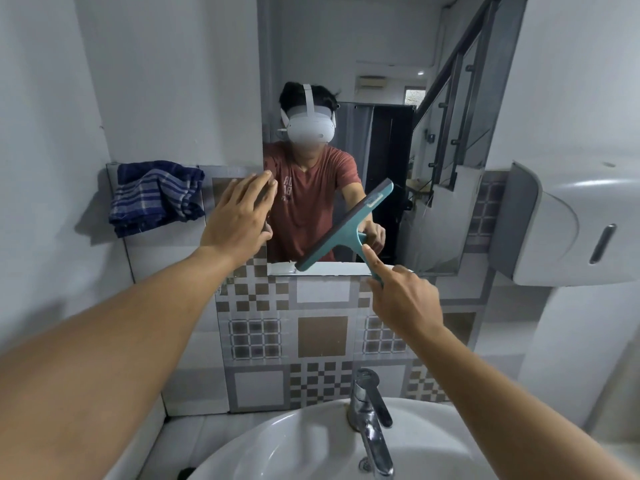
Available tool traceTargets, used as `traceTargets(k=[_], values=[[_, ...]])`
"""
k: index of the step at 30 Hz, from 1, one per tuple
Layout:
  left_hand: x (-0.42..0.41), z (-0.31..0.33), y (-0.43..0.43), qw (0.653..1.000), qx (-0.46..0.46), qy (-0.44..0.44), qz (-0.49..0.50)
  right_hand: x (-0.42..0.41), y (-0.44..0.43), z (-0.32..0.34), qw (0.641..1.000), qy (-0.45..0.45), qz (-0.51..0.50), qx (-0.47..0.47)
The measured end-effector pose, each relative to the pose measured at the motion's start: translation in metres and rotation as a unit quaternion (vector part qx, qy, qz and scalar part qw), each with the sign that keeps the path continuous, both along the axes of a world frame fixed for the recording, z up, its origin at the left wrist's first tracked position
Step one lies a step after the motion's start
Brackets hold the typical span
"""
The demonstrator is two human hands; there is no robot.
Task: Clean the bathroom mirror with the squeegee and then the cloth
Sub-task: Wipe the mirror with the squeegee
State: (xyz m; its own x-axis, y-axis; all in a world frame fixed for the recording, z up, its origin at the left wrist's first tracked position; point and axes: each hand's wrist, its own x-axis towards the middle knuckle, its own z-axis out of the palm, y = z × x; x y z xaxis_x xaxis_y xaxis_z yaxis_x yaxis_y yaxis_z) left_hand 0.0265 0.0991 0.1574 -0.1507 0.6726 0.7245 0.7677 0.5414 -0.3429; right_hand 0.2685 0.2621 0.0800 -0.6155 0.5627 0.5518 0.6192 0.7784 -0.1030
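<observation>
My right hand [403, 299] grips the squeegee [346, 230] tilted against the mirror [381, 46], my left hand [239, 216] spread open beside it, the cloth [156, 197] hanging further left.

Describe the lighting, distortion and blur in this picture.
Head view: dim, even light; wide-angle bending bows the white walls and forearms at the edges; the blue plaid cloth casts a soft shadow leftward; the teal plastic squeegee looks sharp; the chrome tap carries faint glints.
</observation>
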Motion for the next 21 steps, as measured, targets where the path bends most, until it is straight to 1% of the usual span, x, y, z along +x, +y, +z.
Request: traceTargets(k=[5, 9, 15, 21], values=[[0.004, 0.000, 0.002, 1.000, 0.010, 0.003, -0.003, 0.020, 0.022, 0.023, 0.995, -0.060, -0.005, 0.085], [0.010, 0.001, 0.007, 1.000, 0.008, -0.012, 0.004, 0.031, 0.034, 0.038, 0.989, -0.086, -0.012, 0.120], [0.015, -0.002, 0.012, 1.000, -0.001, -0.028, 0.004, 0.040, 0.045, 0.045, 0.985, -0.098, -0.015, 0.142], [0.017, -0.002, 0.012, 1.000, -0.001, -0.024, -0.003, 0.064, 0.069, 0.043, 0.990, -0.057, -0.037, 0.123]])
